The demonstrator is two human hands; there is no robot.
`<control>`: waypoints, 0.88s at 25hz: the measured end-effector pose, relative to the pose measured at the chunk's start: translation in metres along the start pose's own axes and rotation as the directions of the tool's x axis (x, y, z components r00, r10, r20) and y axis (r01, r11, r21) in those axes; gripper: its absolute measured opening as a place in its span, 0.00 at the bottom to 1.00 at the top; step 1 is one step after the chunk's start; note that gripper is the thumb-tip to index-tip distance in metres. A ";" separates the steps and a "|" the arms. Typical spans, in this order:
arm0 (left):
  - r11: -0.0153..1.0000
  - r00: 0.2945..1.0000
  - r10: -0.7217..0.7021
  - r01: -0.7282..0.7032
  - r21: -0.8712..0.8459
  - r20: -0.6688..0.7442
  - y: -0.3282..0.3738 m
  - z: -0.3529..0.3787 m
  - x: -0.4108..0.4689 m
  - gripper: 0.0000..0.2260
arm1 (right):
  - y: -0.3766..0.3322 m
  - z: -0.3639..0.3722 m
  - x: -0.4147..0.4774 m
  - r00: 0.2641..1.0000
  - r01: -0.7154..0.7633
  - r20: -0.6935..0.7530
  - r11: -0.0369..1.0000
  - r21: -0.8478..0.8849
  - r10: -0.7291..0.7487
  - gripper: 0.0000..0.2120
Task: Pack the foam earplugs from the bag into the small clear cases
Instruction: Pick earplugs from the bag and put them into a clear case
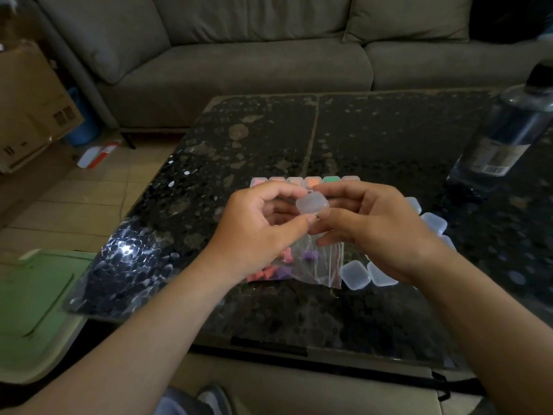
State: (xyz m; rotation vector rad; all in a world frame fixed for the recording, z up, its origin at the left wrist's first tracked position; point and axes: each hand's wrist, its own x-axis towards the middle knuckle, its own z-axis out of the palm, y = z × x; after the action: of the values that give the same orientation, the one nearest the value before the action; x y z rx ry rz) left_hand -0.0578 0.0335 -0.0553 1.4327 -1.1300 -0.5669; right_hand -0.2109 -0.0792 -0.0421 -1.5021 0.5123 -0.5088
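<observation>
Left hand (pixel 263 226): thumb and forefinger pinch the small clear case (pixel 312 204) from its left.
Right hand (pixel 374 229): curled fingers hold its right side.
Case: lifted between both hands, lid apparently down.
Bag (pixel 317 265): directly beneath, nearer; its earplugs (pixel 269 272) lie toward the left hand.
Filled cases (pixel 305 181): row just beyond.
Empty cases (pixel 354 275): right of the bag.

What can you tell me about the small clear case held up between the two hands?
The small clear case is a frosted, translucent plastic box, square with rounded corners, apparently closed; no colour shows through. It is tilted, held above the earplug bag. The left hand pinches its left side and the right hand its right side.
</observation>
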 end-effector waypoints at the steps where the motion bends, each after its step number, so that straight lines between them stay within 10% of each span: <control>1: 1.000 1.000 0.003 -0.003 0.020 -0.003 0.000 0.000 0.000 0.14 | 0.001 0.000 0.000 1.000 0.003 0.014 1.000 -0.014 -0.003 0.12; 13: 0.992 0.990 0.060 -0.045 0.115 -0.131 0.006 0.002 0.003 0.07 | 0.007 0.003 0.001 1.000 -0.003 0.015 0.998 -0.062 0.004 0.19; 22: 0.932 0.935 -0.342 0.323 -0.167 -0.099 0.003 -0.004 0.011 0.07 | 0.002 0.012 -0.002 1.000 -0.020 0.009 0.993 -0.114 0.021 0.18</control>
State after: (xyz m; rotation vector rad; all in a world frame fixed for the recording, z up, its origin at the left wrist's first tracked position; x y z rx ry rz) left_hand -0.0509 0.0260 -0.0485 1.5172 -0.7306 -0.7704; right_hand -0.2050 -0.0689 -0.0446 -1.6055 0.5558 -0.4618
